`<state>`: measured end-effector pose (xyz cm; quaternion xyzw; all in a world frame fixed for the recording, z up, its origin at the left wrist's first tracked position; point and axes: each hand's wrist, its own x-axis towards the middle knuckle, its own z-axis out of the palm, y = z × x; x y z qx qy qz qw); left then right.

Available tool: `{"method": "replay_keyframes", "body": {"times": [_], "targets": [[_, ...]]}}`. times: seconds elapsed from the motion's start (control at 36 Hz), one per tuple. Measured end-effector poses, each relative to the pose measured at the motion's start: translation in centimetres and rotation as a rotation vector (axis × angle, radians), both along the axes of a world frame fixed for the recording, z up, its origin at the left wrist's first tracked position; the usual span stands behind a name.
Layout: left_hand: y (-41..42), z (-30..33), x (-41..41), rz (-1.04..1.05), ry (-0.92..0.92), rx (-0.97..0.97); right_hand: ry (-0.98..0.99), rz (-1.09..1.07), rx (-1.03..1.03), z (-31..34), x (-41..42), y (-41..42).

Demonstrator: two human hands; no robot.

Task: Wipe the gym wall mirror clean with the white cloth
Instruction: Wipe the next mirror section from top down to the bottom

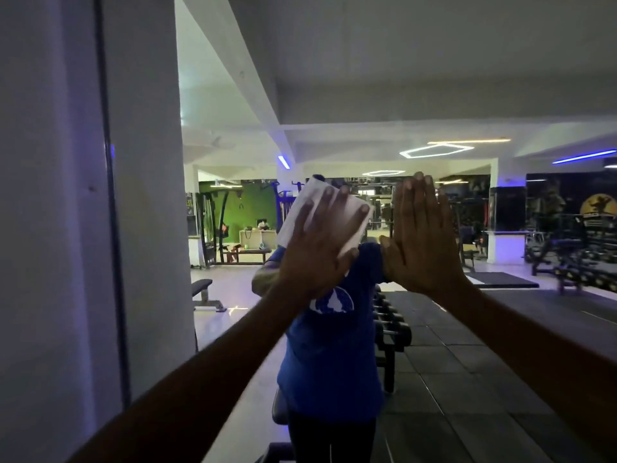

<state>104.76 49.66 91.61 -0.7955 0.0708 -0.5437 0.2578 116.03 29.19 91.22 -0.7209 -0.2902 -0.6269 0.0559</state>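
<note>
Flat and spread, the left hand (317, 242) presses the white cloth (325, 217) against the mirror (434, 78), fingers straight. Most of the cloth shows beyond the fingertips, its long axis slanting up-left. Just right of it, the right hand (422, 238) rests open-palmed on the glass, holding nothing.

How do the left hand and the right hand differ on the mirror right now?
The left hand presses the white cloth flat against the mirror; the right hand has nothing under it. The left hand's fingers are spread and lean right; the right hand's fingers lie close together and point up. Both hands are open, raised to about the same height.
</note>
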Motion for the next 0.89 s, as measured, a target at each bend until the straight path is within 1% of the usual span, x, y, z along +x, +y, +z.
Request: {"method": "replay_keyframes", "body": {"times": [0.03, 0.06, 0.08, 0.11, 0.17, 0.22, 0.25, 0.28, 0.31, 0.36, 0.39, 0.42, 0.44, 0.47, 0.56, 0.61, 0.67, 0.69, 0.72, 0.75, 0.81, 0.83, 0.86, 0.89], "targets": [[1.2, 1.3, -0.1, -0.006, 0.011, 0.084, 0.005, 0.002, 0.012, 0.2, 0.2, -0.1], [2.6, 3.0, -0.4, 0.004, -0.031, 0.100, 0.012, 0.003, 0.026, 0.3, 0.4, -0.3], [4.2, 4.8, -0.9, 0.026, -0.102, 0.049, 0.020, 0.008, 0.041, 0.4, 0.6, -0.4], [6.0, 6.5, -1.6, 0.067, -0.179, -0.071, 0.028, 0.018, 0.053, 0.3, 0.9, -0.4], [8.8, 8.5, -3.1, 0.127, -0.355, -0.396, 0.038, 0.046, 0.067, 0.0, 1.3, -0.4], [7.5, 8.0, -3.1, 0.144, -0.490, -0.678, 0.048, 0.053, 0.074, -0.1, 1.5, -0.3], [5.4, 6.9, -2.5, 0.155, -0.519, -0.745, 0.053, 0.055, 0.075, -0.1, 1.4, -0.3], [3.0, 5.4, -1.6, 0.143, -0.495, -0.724, 0.056, 0.062, 0.074, -0.2, 1.4, -0.3], [0.7, 3.7, -0.5, 0.113, -0.405, -0.597, 0.055, 0.064, 0.073, -0.2, 1.4, -0.3], [-2.1, 1.1, 1.1, 0.027, -0.131, -0.210, 0.052, 0.049, 0.066, -0.2, 1.3, -0.4], [-2.2, 1.1, 1.4, -0.008, -0.051, -0.075, 0.051, 0.045, 0.056, -0.2, 1.4, -0.4], [-1.6, 2.2, 1.3, -0.025, -0.036, -0.010, 0.049, 0.046, 0.042, -0.1, 1.5, -0.6], [-0.6, 3.9, 1.0, -0.030, -0.062, -0.019, 0.042, 0.047, 0.027, 0.1, 1.6, -0.9], [0.4, 5.8, 0.7, -0.026, -0.117, -0.082, 0.035, 0.044, 0.017, 0.3, 1.6, -1.2], [3.7, 10.0, -1.1, 0.050, -0.325, -0.381, 0.036, 0.007, 0.012, 1.2, 1.8, -3.2], [4.1, 10.3, -1.3, 0.063, -0.462, -0.570, 0.044, -0.024, 0.047, 2.7, 2.1, -4.7], [1.3, 8.9, 0.0, 0.082, -0.567, -0.738, 0.053, -0.031, 0.085, 3.8, 2.4, -5.9], [-0.6, 7.9, 0.8, 0.089, -0.584, -0.755, 0.050, -0.030, 0.096, 4.0, 2.6, -6.2], [-2.6, 6.8, 1.6, 0.067, -0.527, -0.688, 0.045, -0.024, 0.107, 4.1, 2.7, -6.2], [-4.2, 5.7, 2.5, 0.020, -0.405, -0.525, 0.043, -0.011, 0.120, 4.0, 2.8, -6.1], [-5.4, 4.6, 3.6, -0.057, -0.135, -0.081, 0.052, 0.032, 0.153, 3.6, 3.0, -5.8], [-4.9, 5.4, 3.5, -0.070, -0.062, 0.066, 0.057, 0.046, 0.164, 3.4, 3.0, -5.6], [-3.8, 6.9, 3.2, -0.076, -0.047, 0.144, 0.056, 0.051, 0.167, 3.3, 3.1, -5.5], [-2.5, 8.6, 2.7, -0.070, -0.077, 0.153, 0.054, 0.049, 0.163, 3.3, 3.2, -5.5]]}}
